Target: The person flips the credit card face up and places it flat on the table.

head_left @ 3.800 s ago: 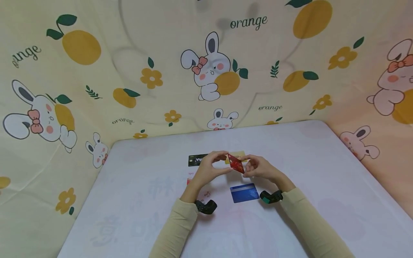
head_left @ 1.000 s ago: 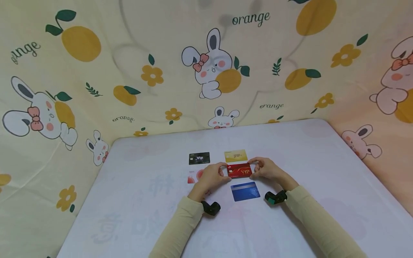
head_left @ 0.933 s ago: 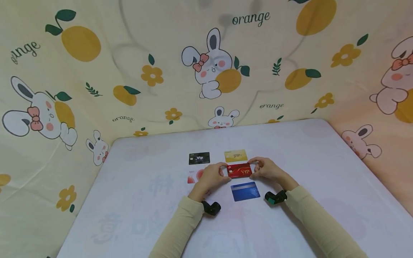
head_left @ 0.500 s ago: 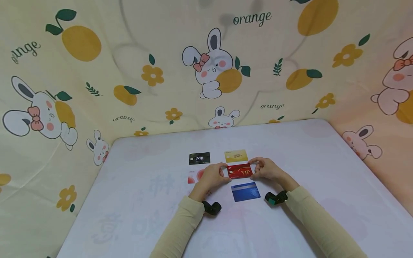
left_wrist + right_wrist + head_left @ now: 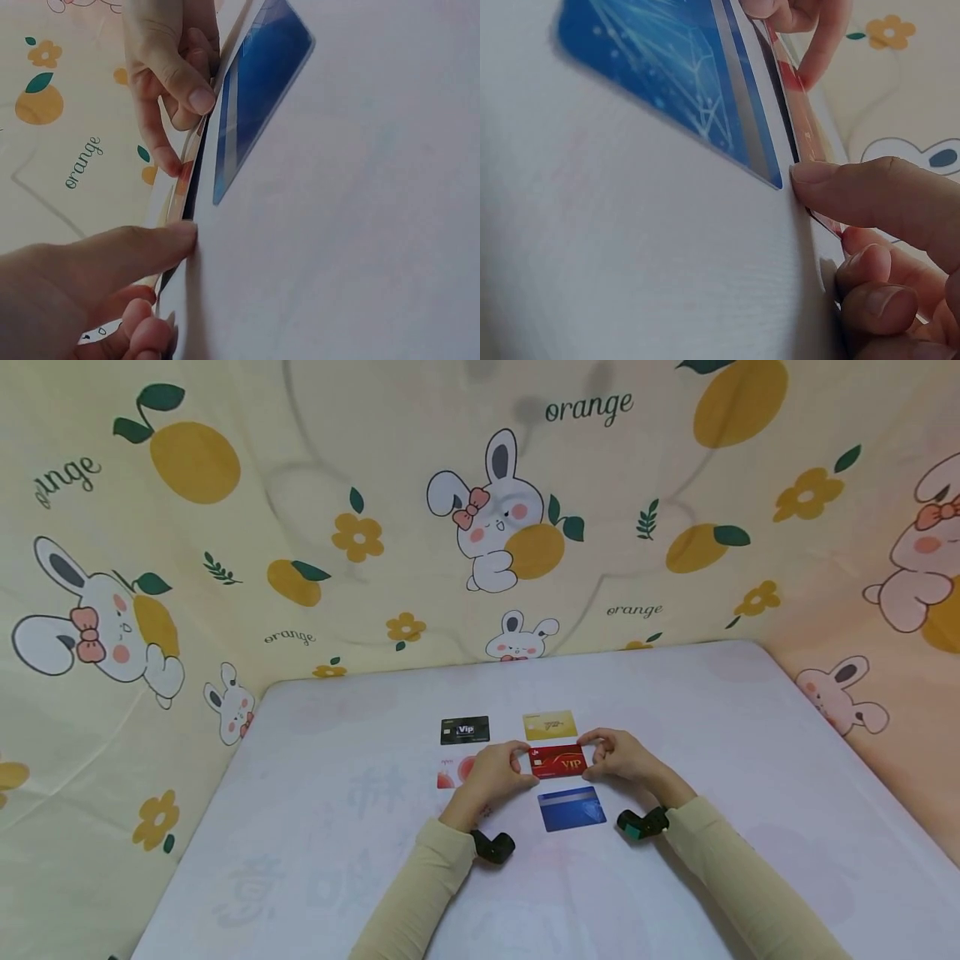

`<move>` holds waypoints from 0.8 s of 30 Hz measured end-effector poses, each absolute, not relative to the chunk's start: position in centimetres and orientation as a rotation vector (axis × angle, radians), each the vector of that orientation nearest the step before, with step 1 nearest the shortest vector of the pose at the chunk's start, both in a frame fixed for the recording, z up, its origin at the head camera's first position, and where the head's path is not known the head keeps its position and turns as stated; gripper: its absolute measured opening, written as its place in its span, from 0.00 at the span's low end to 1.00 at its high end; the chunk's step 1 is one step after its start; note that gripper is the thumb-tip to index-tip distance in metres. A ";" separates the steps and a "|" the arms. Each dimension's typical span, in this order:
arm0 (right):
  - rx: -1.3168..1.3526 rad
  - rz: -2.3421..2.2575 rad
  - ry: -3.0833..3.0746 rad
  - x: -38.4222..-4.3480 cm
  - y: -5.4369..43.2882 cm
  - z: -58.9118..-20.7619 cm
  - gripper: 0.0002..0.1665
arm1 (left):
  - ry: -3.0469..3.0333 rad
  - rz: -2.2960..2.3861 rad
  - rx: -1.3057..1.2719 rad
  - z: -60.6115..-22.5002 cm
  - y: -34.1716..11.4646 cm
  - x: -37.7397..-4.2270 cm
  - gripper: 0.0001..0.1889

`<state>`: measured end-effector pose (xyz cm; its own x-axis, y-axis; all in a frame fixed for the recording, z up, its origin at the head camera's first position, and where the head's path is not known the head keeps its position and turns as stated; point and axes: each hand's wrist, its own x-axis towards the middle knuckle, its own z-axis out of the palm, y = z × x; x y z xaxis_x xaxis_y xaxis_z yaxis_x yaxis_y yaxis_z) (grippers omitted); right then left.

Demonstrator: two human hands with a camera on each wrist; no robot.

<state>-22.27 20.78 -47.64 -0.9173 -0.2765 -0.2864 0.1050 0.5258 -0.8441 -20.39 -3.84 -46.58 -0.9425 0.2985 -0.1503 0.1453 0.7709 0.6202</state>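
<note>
A red VIP card (image 5: 557,762) is held by its two short ends, face up and nearly level, between a gold card (image 5: 550,725) and a blue card (image 5: 572,809). My left hand (image 5: 495,774) grips its left end with thumb and forefinger. At the right end, my right hand (image 5: 621,757) does the same, thumb at the near corner. Both wrist views show the red card (image 5: 807,139) almost edge-on, low over the white surface, with a dark strip along its near side. The blue card (image 5: 262,82) lies flat just in front of it.
A black Vip card (image 5: 465,730) lies at the back left. Below it is a white and pink card (image 5: 452,772), partly covered by my left hand. The white table (image 5: 337,827) meets a printed cloth backdrop (image 5: 420,560) behind and at the sides.
Several seconds ago both hands held the red card raised and tilted; it has since come down, face up, between the gold and blue cards. Over the last second, hands and card stay almost still.
</note>
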 end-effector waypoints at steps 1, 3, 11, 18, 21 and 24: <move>-0.133 -1.356 2.384 -22.3 20.8 -47.6 0.34 | 2.724 0.930 0.342 -46.5 -3.9 -20.4 0.30; -0.133 -1.354 2.387 -22.3 20.8 -47.6 0.35 | 2.729 0.933 0.352 -46.4 -3.9 -20.3 0.30; -0.215 -1.336 2.379 -22.2 21.4 -47.5 0.39 | 2.692 0.982 0.447 -46.1 -4.2 -20.1 0.27; -0.280 -1.374 2.354 -21.4 21.8 -47.0 0.39 | 2.644 1.030 0.514 -46.1 -4.4 -19.3 0.26; -0.299 -1.387 2.340 -20.9 22.0 -46.8 0.38 | 2.618 1.068 0.504 -46.1 -4.5 -18.7 0.26; -0.335 -1.384 2.329 -20.3 22.3 -46.7 0.36 | 2.595 1.086 0.509 -46.1 -4.6 -18.2 0.26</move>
